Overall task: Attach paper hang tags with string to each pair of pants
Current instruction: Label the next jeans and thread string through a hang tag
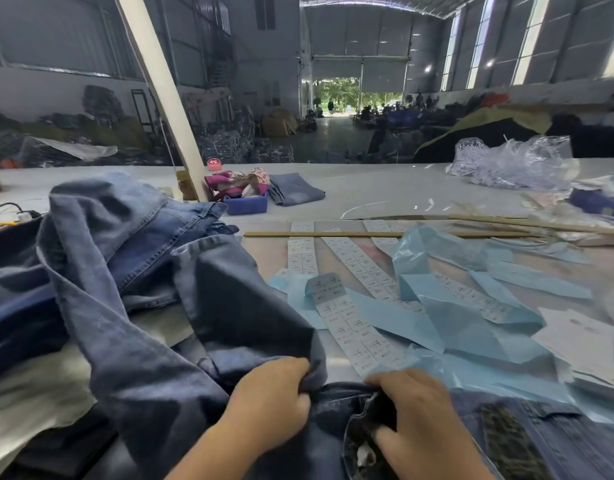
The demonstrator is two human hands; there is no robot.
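A heap of blue denim pants [132,271] covers the left half of the table and runs down to the near edge. My left hand [271,400] grips a fold of that denim at the bottom centre. My right hand [416,414] lies on the waistband of the nearest pair, its fingers curled into the fabric by a dark opening. Strips of white printed paper tags [354,334] lie on the table just beyond my hands, mixed with light blue backing paper [447,327]. No string shows.
A thin wooden stick [385,234] lies across the table behind the tags. A blue plastic bin [246,204] with colourful cloth and a folded pair of jeans [295,188] sit farther back. A clear bag of plastic fasteners [513,161] is at the far right. A slanted white post [160,88] rises at the left.
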